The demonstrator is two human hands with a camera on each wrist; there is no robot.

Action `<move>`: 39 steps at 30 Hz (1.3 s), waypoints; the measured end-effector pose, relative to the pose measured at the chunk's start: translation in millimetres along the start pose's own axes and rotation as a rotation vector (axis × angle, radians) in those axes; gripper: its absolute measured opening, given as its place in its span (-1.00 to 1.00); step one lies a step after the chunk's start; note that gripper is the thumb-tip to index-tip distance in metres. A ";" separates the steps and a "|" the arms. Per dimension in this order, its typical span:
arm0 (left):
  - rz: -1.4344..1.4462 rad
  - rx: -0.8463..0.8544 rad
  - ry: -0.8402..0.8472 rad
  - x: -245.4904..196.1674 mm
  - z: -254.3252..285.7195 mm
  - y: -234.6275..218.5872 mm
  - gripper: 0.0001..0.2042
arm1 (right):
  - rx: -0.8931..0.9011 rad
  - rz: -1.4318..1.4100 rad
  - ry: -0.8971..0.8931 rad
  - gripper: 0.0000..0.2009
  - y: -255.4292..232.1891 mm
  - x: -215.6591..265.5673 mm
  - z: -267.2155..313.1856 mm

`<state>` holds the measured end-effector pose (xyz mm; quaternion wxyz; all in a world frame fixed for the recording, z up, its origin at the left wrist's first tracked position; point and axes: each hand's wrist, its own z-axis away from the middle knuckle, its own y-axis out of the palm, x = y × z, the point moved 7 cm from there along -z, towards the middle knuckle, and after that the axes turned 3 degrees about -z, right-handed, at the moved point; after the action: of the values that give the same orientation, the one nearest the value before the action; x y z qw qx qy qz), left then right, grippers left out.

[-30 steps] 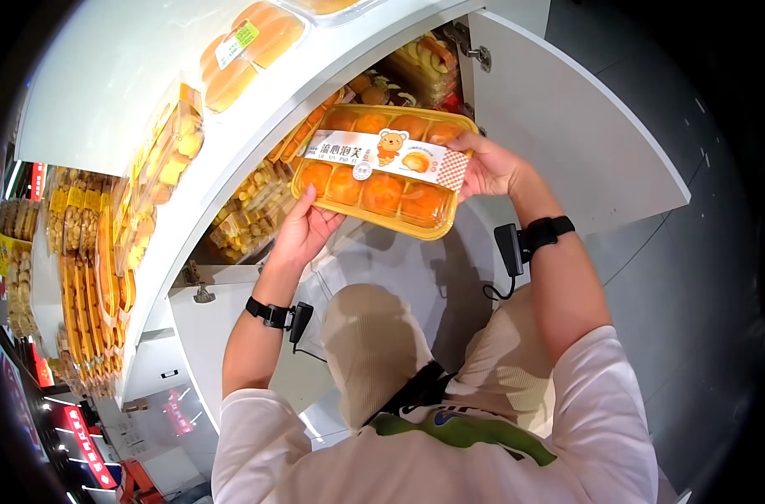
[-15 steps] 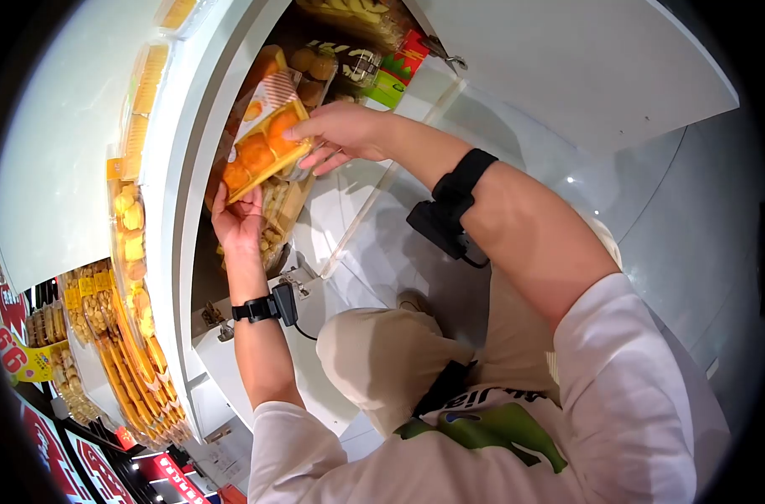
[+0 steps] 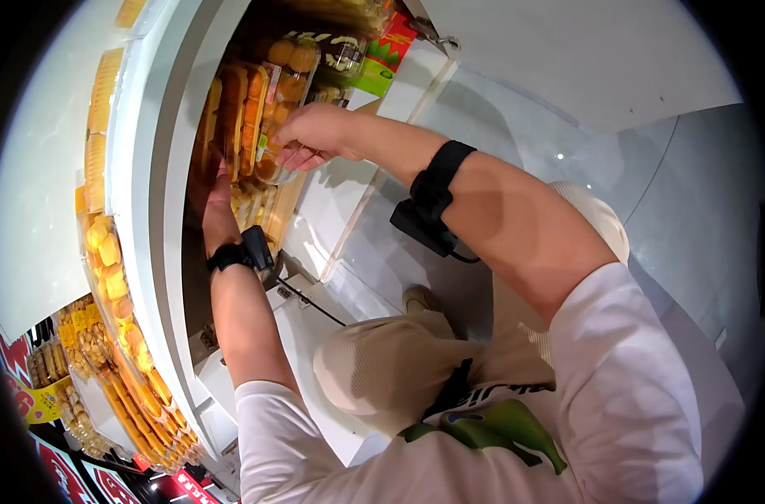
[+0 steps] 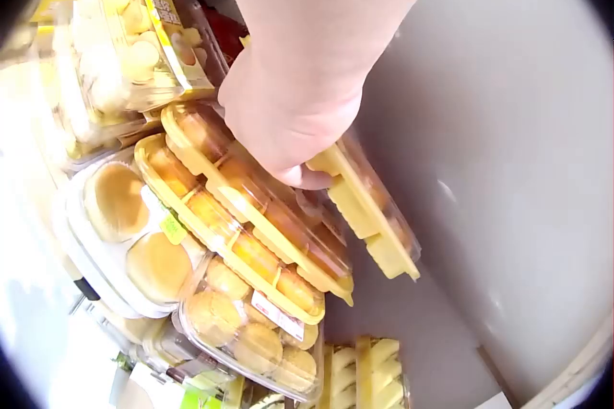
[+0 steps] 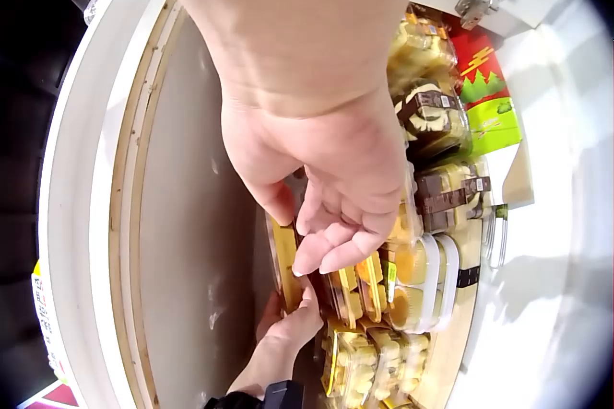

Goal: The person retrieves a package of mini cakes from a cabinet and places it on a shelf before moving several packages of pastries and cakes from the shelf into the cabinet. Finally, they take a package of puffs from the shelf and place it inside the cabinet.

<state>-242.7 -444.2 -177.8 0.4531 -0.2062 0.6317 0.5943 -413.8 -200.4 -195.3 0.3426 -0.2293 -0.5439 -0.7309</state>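
My left hand [image 3: 218, 195] is deep inside the cabinet and grips a yellow-trayed pack of cream puffs [image 4: 372, 222], which stands on edge beside the cabinet's side wall. Part of that pack is hidden behind the hand and wrist. Two similar yellow trays of puffs [image 4: 254, 203] stand upright alongside it, with a gap between. My right hand [image 3: 319, 134] hovers at the front of the packs, its fingers loosely bent and holding nothing. In the head view it overlaps a clear box of round buns [image 3: 286, 97].
Other clear pastry boxes [image 5: 451, 193] and a red and green carton [image 3: 387, 55] fill the cabinet. A white door [image 3: 601, 59] stands wide at the right. The curved white counter edge [image 3: 147, 193] overhangs on the left, with pastry packs [image 3: 114, 277] on top.
The pack of puffs, held in both hands outside the cabinet, has gone in and been turned on edge among the others. My right hand has let go; the left has reached deeper.
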 end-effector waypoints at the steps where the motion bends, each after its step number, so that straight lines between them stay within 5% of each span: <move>1: 0.005 0.001 -0.003 2.8 -10.7 -6.8 -0.69 | 0.006 0.024 0.000 -0.76 -2.1 -0.6 0.7; 10: -0.145 -0.019 0.030 19.3 -23.0 -16.3 -0.68 | -0.042 0.022 0.043 -0.76 -22.1 0.6 -2.4; 16: -0.184 -0.109 -0.234 23.6 -18.2 -28.2 -0.65 | -0.048 0.029 0.067 -0.75 -30.1 1.5 -4.3; 18: -0.139 -0.288 -0.371 29.3 -10.2 -37.9 -0.63 | -0.050 0.023 0.065 -0.75 -31.7 2.2 -2.2; 27: -0.073 -0.164 -0.518 41.9 9.5 -35.1 -0.63 | -0.028 0.012 0.062 -0.72 -29.9 1.2 3.5; 29: -0.328 0.078 -0.611 47.3 37.9 -21.8 -0.59 | -0.033 0.023 0.067 -0.71 -26.1 4.0 7.9; 33: -1.290 0.255 -0.490 11.6 168.9 78.8 -0.55 | 0.007 0.244 0.010 -0.79 -5.8 5.9 16.6; 35: -1.295 0.428 -0.526 1.9 201.3 65.5 -0.58 | 0.110 0.377 -0.042 -0.82 19.8 11.1 17.5; 39: -1.553 0.483 -0.345 -61.4 273.3 96.8 -0.74 | 0.329 0.428 0.004 -0.79 67.3 -13.8 19.8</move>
<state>-199.5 -184.9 -41.1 0.8566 -0.3865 0.3415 -0.0165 -354.9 -189.7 -156.1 0.5230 -0.2789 -0.5939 -0.5440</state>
